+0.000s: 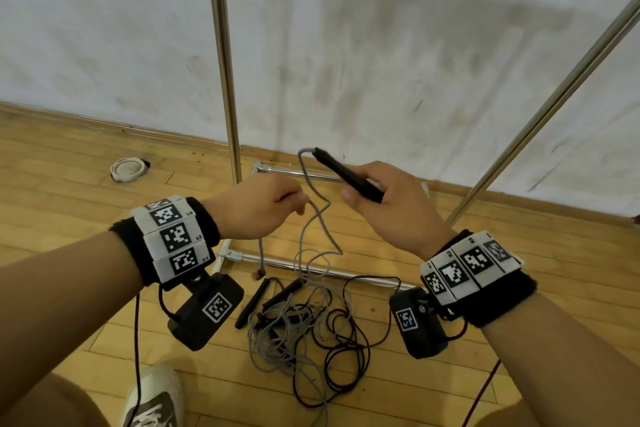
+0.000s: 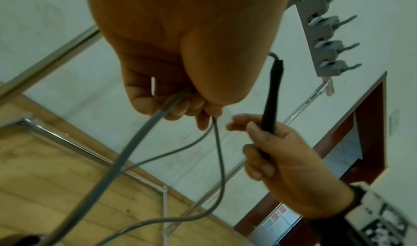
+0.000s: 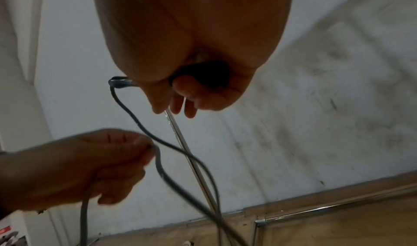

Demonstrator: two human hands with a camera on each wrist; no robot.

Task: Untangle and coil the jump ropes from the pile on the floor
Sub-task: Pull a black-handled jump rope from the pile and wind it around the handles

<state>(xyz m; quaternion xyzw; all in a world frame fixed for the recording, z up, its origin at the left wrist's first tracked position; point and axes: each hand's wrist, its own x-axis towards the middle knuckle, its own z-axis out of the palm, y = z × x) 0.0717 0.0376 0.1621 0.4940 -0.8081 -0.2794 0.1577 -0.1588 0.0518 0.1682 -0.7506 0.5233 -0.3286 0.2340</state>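
1. Hands first: your right hand holds a black handle of the grey rope, fingers curled round its lower half, the free end pointing up and to the far left.
2. Your left hand is closed on the grey rope itself; the left wrist view shows the cord passing through the curled fingers and leaving at the fingertips.
3. From the handle's tip the grey rope bends over, drops between your two hands, and runs down in loose kinks to the floor.
4. On the wooden floor, between and below your wrists, lies the pile: grey cord and a dark rope looped over each other, still tangled.
5. Two more black handles lie at the pile's far left edge, side by side and touching the cords.
6. A chrome rack stands against the white wall; its base rails frame the floor just beyond the pile.
7. A small white coil sits on the floor to the far left, well apart from the pile.
8. Your shoe shows at the near left edge.
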